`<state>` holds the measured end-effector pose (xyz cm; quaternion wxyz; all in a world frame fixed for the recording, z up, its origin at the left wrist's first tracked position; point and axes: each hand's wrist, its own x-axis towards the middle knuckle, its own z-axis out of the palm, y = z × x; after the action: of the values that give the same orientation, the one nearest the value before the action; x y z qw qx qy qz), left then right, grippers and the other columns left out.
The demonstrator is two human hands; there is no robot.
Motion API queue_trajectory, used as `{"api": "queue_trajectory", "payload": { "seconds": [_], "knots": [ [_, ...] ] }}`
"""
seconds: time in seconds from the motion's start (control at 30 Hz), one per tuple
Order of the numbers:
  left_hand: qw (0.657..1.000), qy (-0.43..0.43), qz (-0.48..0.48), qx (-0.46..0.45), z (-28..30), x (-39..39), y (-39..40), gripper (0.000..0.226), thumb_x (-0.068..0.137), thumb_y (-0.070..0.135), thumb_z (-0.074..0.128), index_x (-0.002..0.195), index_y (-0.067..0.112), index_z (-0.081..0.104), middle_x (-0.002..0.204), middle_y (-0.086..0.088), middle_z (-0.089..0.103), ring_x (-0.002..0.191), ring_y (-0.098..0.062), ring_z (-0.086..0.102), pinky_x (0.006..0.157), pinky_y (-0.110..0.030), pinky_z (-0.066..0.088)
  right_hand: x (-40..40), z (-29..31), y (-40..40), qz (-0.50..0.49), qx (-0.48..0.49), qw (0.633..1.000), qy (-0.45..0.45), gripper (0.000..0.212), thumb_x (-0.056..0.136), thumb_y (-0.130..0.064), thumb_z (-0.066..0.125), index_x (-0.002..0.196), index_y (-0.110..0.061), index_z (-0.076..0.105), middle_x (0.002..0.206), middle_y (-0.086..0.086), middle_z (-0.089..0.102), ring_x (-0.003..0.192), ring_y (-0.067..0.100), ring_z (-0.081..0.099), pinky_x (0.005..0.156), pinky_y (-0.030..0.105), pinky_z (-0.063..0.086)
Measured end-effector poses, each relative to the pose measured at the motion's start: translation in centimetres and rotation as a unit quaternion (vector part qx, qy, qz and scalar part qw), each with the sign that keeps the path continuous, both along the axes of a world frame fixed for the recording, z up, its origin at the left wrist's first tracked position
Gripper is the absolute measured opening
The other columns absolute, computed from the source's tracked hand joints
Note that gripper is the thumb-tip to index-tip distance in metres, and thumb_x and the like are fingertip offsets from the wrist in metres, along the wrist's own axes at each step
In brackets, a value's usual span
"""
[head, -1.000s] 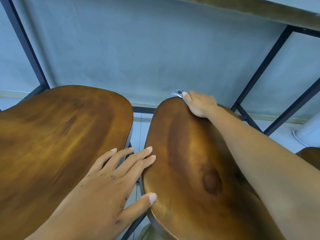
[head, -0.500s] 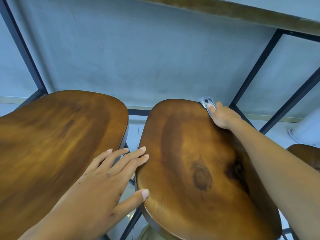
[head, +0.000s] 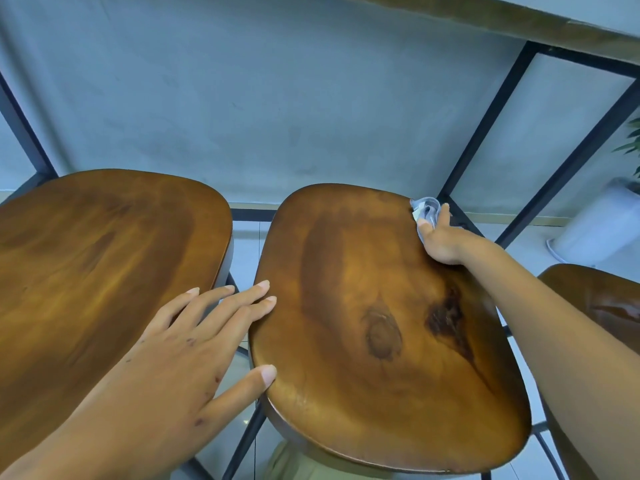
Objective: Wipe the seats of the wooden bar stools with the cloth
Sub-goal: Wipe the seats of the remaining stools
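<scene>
At right of centre the right hand (head: pixel 446 242) grips the cloth (head: pixel 425 209) on the middle stool (head: pixel 346 306); the left hand (head: pixel 180 351) lies flat at lower left, fingers (head: pixel 239 306) released.

No readable text, labels, brands, numbers or signs anywhere in the head view.
</scene>
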<state>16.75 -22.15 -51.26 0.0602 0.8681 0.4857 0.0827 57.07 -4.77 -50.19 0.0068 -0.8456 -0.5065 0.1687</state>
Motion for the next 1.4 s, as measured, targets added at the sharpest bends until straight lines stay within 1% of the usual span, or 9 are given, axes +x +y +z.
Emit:
{"api": "queue_trajectory", "payload": {
  "seconds": [0.13, 0.3, 0.4, 0.6, 0.77, 0.87, 1.07, 1.17, 1.4],
  "knots": [
    [1.0, 0.015, -0.002, -0.006, -0.5, -0.2, 0.3, 0.07, 0.091, 0.063, 0.037, 0.152, 0.029, 0.034, 0.157, 0.01, 0.036, 0.145, -0.017, 0.033, 0.118, -0.04, 0.017, -1.2, 0.9, 0.7, 0.041, 0.039, 0.998, 0.01, 0.065, 0.102, -0.059, 0.008, 0.151, -0.038, -0.027, 0.165, 0.022, 0.001, 0.149, 0.043, 0.018, 0.116, 0.052, 0.021],
    [1.0, 0.011, -0.012, 0.001, 0.7, -0.2, 0.2, 0.064, 0.096, 0.068, 0.026, 0.149, 0.035, 0.037, 0.156, 0.022, 0.033, 0.14, -0.008, 0.037, 0.115, -0.035, 0.02, -1.3, 1.5, 1.0, 0.082, 0.069, 0.994, 0.027, 0.061, 0.101, -0.061, 0.008, 0.152, -0.045, -0.021, 0.163, 0.022, 0.015, 0.143, 0.043, 0.031, 0.111, 0.049, 0.029],
    [1.0, 0.007, -0.013, -0.003, 1.2, -0.2, 0.1, 0.064, 0.096, 0.07, 0.023, 0.149, 0.036, 0.037, 0.156, 0.025, 0.03, 0.141, -0.006, 0.035, 0.115, -0.033, 0.018, -1.0, 1.6, 0.7, 0.094, 0.061, 0.993, 0.033, 0.06, 0.1, -0.062, 0.008, 0.154, -0.047, -0.013, 0.159, 0.024, 0.024, 0.141, 0.044, 0.034, 0.112, 0.05, 0.028],
    [1.0, -0.003, -0.013, -0.006, 1.3, -0.2, 0.0, 0.067, 0.094, 0.074, 0.015, 0.151, 0.042, 0.028, 0.156, 0.031, 0.021, 0.144, 0.0, 0.024, 0.118, -0.031, 0.013, 0.5, 0.1, -1.8, 0.055, 0.013, 0.998, 0.026, 0.072, 0.092, -0.066, 0.007, 0.153, -0.04, -0.021, 0.162, 0.025, 0.017, 0.145, 0.045, 0.027, 0.115, 0.055, 0.026],
    [1.0, -0.007, -0.016, 0.002, 1.1, -0.2, 0.1, 0.07, 0.091, 0.077, 0.008, 0.152, 0.046, 0.019, 0.156, 0.036, 0.01, 0.145, 0.006, 0.014, 0.12, -0.029, 0.006, 0.2, -0.1, -5.8, 0.013, -0.005, 1.0, 0.004, 0.065, 0.102, -0.057, 0.01, 0.156, -0.034, -0.017, 0.164, 0.023, 0.011, 0.147, 0.044, 0.023, 0.118, 0.052, 0.023],
    [1.0, -0.014, -0.016, 0.002, 0.9, -0.2, 0.2, 0.071, 0.089, 0.079, 0.004, 0.152, 0.048, 0.016, 0.156, 0.037, 0.008, 0.144, 0.007, 0.012, 0.12, -0.028, 0.004, -0.4, 0.1, -8.2, 0.017, 0.013, 1.0, -0.005, 0.064, 0.102, -0.057, 0.01, 0.158, -0.034, -0.009, 0.161, 0.025, 0.019, 0.142, 0.044, 0.032, 0.114, 0.053, 0.03],
    [1.0, -0.021, -0.015, 0.006, 0.8, -0.3, 0.1, 0.07, 0.091, 0.077, 0.008, 0.152, 0.045, 0.022, 0.156, 0.034, 0.013, 0.144, 0.006, 0.016, 0.12, -0.028, 0.007, -1.8, -0.3, -13.2, 0.012, 0.054, 0.998, -0.015, 0.063, 0.103, -0.056, 0.01, 0.158, -0.028, -0.005, 0.16, 0.022, 0.021, 0.139, 0.042, 0.039, 0.108, 0.05, 0.038],
    [0.999, -0.024, -0.018, 0.011, 0.9, -0.2, 0.0, 0.071, 0.09, 0.077, 0.005, 0.152, 0.045, 0.02, 0.157, 0.033, 0.014, 0.143, 0.006, 0.016, 0.122, -0.034, 0.013, -1.5, -0.4, -12.8, 0.012, 0.071, 0.997, 0.004, 0.067, 0.101, -0.059, 0.011, 0.158, -0.025, 0.001, 0.159, 0.019, 0.027, 0.139, 0.04, 0.04, 0.11, 0.051, 0.039],
    [0.999, -0.026, -0.026, 0.01, 0.8, -0.3, 0.0, 0.071, 0.091, 0.077, 0.01, 0.152, 0.043, 0.022, 0.158, 0.031, 0.016, 0.144, 0.003, 0.02, 0.122, -0.037, 0.016, 0.2, 1.3, -9.5, 0.008, 0.069, 0.989, 0.132, 0.066, 0.104, -0.056, 0.019, 0.158, -0.02, 0.012, 0.158, 0.013, 0.033, 0.142, 0.034, 0.036, 0.112, 0.045, 0.028]
  ]
}}
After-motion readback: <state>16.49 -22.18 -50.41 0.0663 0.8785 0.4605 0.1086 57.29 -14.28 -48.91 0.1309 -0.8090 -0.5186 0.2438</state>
